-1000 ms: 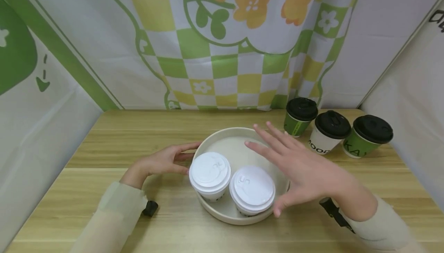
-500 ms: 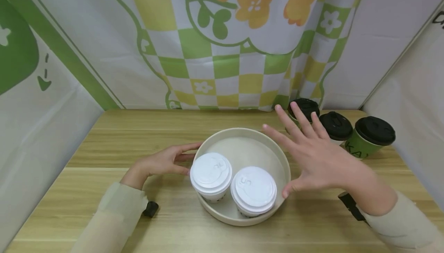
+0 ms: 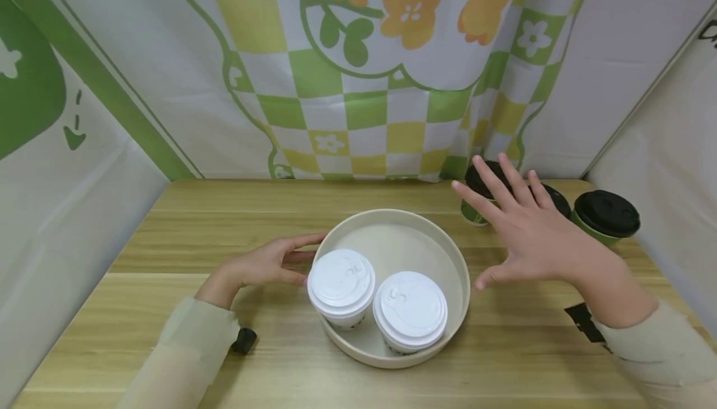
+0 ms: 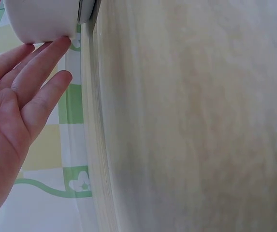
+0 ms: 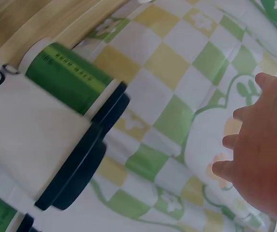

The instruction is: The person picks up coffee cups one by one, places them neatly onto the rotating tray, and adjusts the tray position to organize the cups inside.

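A round cream tray (image 3: pixel 403 241) carries two cups with white lids, a left cup (image 3: pixel 342 281) and a right cup (image 3: pixel 411 310). At the tray's left side, my left hand (image 3: pixel 269 264) touches its outer wall with extended fingers. The left wrist view shows the fingertips (image 4: pixel 61 44) of that hand against a pale curved surface. My right hand (image 3: pixel 534 238) is spread in the air right of the tray, holding nothing. Behind it stand black-lidded cups: a green cup (image 5: pixel 70 77), a white cup (image 5: pixel 27 130) and another green cup (image 3: pixel 607 213), partly covered by the hand in the head view.
Everything stands on a wooden table (image 3: pixel 224 210). A checkered, flower-printed cloth (image 3: pixel 364 110) hangs along the back edge, and pale cloth walls (image 3: pixel 666 147) rise on both sides. Black straps are visible near both wrists.
My right hand has moved from over the tray's right side, rightward and back towards the black-lidded cups, with fingers spread. The left hand stays at the tray, and the white-lidded cups keep their places.
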Tool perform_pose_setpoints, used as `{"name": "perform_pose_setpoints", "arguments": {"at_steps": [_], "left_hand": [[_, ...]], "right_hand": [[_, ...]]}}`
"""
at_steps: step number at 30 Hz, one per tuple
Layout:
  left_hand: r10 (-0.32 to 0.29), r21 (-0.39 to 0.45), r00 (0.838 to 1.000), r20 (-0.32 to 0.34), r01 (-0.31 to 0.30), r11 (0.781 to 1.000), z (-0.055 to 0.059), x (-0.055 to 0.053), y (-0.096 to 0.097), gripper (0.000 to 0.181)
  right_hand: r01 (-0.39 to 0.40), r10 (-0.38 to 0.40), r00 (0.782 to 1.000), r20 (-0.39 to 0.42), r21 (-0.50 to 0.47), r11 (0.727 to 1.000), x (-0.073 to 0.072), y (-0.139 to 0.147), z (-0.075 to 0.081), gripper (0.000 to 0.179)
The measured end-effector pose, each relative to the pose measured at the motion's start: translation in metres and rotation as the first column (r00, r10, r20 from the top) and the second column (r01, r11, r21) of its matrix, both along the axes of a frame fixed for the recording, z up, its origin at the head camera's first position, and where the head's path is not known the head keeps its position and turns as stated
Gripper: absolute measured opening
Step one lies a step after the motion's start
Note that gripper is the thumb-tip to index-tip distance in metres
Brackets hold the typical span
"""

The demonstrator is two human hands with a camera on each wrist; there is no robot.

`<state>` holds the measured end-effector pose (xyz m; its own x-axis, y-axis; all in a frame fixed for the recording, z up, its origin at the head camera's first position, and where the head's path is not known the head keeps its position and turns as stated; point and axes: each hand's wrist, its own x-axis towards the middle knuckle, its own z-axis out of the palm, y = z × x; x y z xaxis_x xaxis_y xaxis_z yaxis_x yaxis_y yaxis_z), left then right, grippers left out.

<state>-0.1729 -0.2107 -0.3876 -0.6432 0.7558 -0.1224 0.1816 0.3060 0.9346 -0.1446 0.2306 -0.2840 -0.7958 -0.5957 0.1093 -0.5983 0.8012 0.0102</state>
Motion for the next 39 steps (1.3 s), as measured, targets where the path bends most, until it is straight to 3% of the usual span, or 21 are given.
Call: {"name": "perform_pose_setpoints", "arguments": {"at_steps": [17, 29, 39], "left_hand": [[-0.009, -0.014, 1.000, -0.005, 0.009, 1.000, 0.001, 0.000, 0.000, 0.088], [-0.010, -0.006, 1.000, -0.008, 0.010, 1.000, -0.001, 0.000, 0.000, 0.088], [0.003, -0.003, 1.000, 0.010, -0.003, 1.000, -0.001, 0.001, 0.000, 0.089]], "right_hand": [[0.107, -0.103, 0.993, 0.051, -0.091, 0.990, -0.015, 0.045, 0.004, 0.139], [0.180, -0.182, 0.983, -0.001, -0.152, 0.972, -0.023, 0.079, 0.000, 0.141], [0.259, -0.271, 0.962, -0.031, -0.200, 0.945, -0.025, 0.109, -0.008, 0.139]]}}
